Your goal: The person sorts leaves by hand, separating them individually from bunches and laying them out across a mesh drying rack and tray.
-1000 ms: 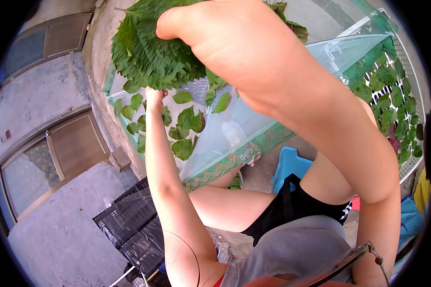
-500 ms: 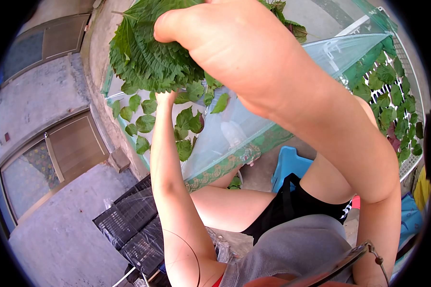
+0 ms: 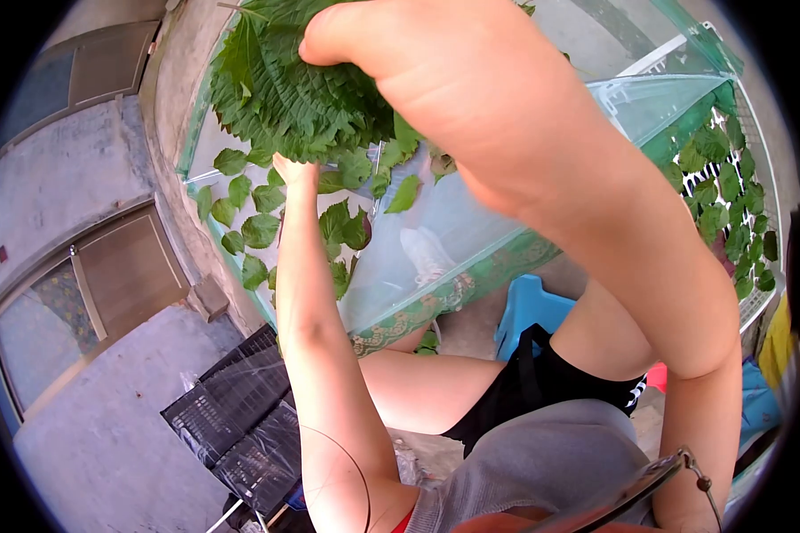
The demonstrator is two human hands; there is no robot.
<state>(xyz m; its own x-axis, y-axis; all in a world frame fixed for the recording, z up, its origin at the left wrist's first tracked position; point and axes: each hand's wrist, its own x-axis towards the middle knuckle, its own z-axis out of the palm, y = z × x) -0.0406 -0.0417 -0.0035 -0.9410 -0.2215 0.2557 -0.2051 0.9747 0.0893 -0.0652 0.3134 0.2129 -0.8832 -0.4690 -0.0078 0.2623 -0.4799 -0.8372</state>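
Note:
My right hand (image 3: 418, 53) is closed on a thick stack of green, jagged-edged perilla leaves (image 3: 307, 98), with the thumb pressed over the top leaf. Stems poke out at the stack's upper left. Behind and below the stack is my left hand (image 3: 295, 171); only its wrist side shows, and the leaves hide its fingers. Around the left forearm, loose leaves (image 3: 260, 230) lie spread over a pale surface. A translucent mesh cover (image 3: 444, 240) with a green lace border (image 3: 498, 266) spreads beneath the right forearm.
More leaves (image 3: 713, 144) lie on a white slatted rack (image 3: 773, 213) at the right. A blue plastic stool (image 3: 533, 306) stands by my leg. Black crates (image 3: 240, 400) wrapped in clear film are at lower left, near a wall (image 3: 89, 409) with a brown-framed window (image 3: 133, 275).
The view has shifted slightly. In it, the leaf stack and right hand sit a little farther right, and the left hand a little farther left. The right hand still grips the leaves.

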